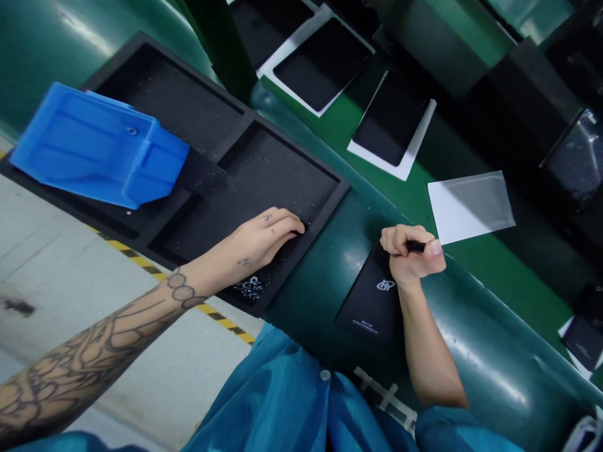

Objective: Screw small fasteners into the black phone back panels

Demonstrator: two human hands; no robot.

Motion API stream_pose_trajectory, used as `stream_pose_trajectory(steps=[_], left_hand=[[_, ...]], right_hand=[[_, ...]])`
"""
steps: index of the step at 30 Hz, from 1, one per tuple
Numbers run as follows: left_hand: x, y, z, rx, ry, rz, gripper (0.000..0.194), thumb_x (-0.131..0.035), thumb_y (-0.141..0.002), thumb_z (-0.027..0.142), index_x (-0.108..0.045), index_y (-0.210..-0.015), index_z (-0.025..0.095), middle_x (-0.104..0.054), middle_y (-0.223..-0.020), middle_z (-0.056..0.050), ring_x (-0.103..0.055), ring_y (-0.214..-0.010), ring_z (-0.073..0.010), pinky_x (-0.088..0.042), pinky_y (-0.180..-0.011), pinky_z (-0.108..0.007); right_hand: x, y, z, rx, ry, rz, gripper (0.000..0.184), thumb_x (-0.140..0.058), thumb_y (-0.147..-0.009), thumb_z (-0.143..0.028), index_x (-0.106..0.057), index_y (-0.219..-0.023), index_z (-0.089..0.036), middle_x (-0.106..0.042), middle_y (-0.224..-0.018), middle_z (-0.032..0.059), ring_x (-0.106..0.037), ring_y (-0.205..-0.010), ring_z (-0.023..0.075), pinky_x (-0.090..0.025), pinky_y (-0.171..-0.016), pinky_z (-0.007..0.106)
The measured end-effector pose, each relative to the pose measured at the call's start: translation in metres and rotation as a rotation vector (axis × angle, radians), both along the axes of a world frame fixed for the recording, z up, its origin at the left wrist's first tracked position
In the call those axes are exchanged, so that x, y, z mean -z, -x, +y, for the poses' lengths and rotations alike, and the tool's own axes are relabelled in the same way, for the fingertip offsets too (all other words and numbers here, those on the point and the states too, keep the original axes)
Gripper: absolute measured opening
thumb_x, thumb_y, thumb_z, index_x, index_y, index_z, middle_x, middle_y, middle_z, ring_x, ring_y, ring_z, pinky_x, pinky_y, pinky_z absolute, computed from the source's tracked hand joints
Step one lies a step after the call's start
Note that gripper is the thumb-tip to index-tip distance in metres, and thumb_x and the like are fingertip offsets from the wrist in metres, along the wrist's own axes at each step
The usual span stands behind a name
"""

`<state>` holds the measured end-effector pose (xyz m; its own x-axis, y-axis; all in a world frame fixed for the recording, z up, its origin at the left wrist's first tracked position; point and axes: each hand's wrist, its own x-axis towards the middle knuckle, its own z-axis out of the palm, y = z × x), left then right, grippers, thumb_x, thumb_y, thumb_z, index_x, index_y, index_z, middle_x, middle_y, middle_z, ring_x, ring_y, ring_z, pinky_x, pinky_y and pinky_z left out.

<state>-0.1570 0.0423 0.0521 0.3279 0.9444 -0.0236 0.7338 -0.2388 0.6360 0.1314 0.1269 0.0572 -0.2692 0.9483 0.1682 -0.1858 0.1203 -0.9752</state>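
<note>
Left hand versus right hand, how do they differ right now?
The left hand lies curled, palm down, in the black foam tray, with nothing visible in it; the right hand grips a black pen-like tool over a black tablet-shaped panel. The left forearm is heavily tattooed; the right forearm shows no tattoo. Both are bare, emerging from blue sleeves.

Floor: grey concrete (pixel 94 251), scuffed, with one dark stain (pixel 19 307). Yellow-and-black hazard tape (pixel 217 317) runs along the floor just beside the green tabletop (pixel 494 301). Tabletop surface glossy, rolled over at its edge. Dark boxes (pixel 527 107) line the far side. Light: pale streaks across the green.
</note>
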Motion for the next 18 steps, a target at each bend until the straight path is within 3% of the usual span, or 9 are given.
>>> stream_pose_trajectory(steps=[8,12,15,18], left_hand=[[0.004,0.003,0.004,0.000,-0.078,0.150,0.040,-0.034,-0.109,0.018,-0.067,-0.130,0.021,-0.066,-0.130,-0.016,-0.061,-0.121,-0.0334,-0.057,-0.100,-0.049],[-0.013,-0.003,0.006,-0.057,-0.160,0.173,0.033,-0.039,-0.112,0.026,-0.069,-0.123,0.020,-0.070,-0.118,-0.014,-0.061,-0.112,-0.0328,-0.057,-0.097,-0.050],[-0.032,-0.032,-0.014,-0.124,-0.207,-0.013,0.026,-0.046,-0.113,0.030,-0.070,-0.117,0.021,-0.073,-0.115,-0.011,-0.064,-0.108,-0.0287,-0.056,-0.101,-0.049],[-0.030,-0.084,-0.052,-0.119,-0.131,-0.297,0.022,-0.052,-0.113,0.032,-0.071,-0.106,0.024,-0.074,-0.107,-0.009,-0.069,-0.106,-0.0255,-0.059,-0.099,-0.045]], right_hand=[[0.010,0.005,-0.003,0.093,-0.031,0.033,0.076,-0.051,-0.091,-0.087,-0.025,-0.051,-0.028,-0.014,-0.047,-0.0056,-0.015,-0.041,0.0125,-0.012,-0.051,0.034],[0.012,0.007,-0.002,0.063,-0.036,0.030,0.076,-0.047,-0.094,-0.089,-0.026,-0.053,-0.029,-0.015,-0.046,-0.0051,-0.016,-0.043,0.0140,-0.013,-0.049,0.035],[-0.003,-0.005,-0.003,0.101,-0.052,0.169,0.070,-0.048,-0.100,-0.080,-0.032,-0.057,-0.027,-0.021,-0.050,-0.0045,-0.021,-0.043,0.0147,-0.019,-0.045,0.033],[-0.021,-0.042,-0.021,0.302,-0.017,0.229,0.066,-0.046,-0.102,-0.078,-0.044,-0.063,-0.025,-0.033,-0.058,-0.0031,-0.031,-0.044,0.0131,-0.026,-0.042,0.029]])
